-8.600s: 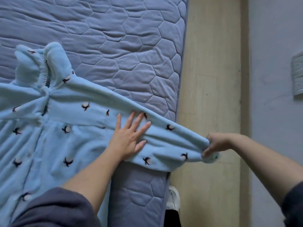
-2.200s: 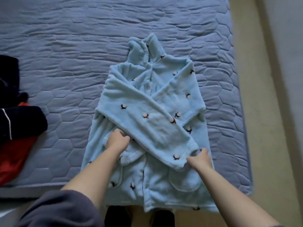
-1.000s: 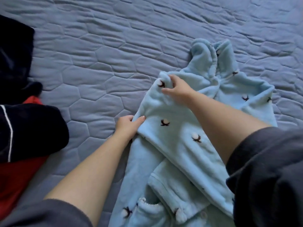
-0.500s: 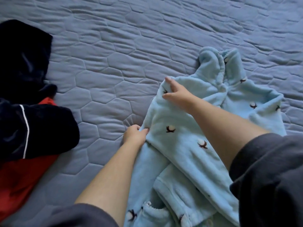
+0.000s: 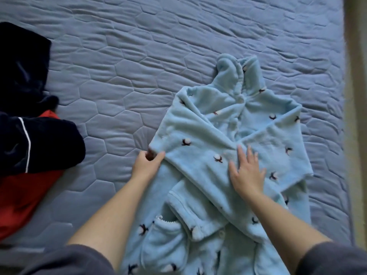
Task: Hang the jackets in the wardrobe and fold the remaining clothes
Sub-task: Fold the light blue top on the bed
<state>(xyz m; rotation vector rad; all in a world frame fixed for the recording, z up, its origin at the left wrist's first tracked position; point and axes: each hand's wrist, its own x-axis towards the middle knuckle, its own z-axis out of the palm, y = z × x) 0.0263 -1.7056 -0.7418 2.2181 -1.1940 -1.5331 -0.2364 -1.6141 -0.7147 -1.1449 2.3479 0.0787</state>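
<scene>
A light blue fleece robe with small dark flower prints lies on the grey quilted mattress, collar away from me. Both sleeves are folded across its chest. My left hand pinches the robe's left edge at the sleeve fold. My right hand lies flat, fingers spread, on the crossed sleeves in the middle of the robe. The robe's lower part runs out of view at the bottom.
A pile of dark navy clothes with a white stripe rests on a red garment at the left. The mattress's right edge meets a beige floor strip.
My right hand has left the robe's left shoulder and now presses flat on the crossed sleeves. My left hand keeps hold of the left edge. The view has shifted right.
</scene>
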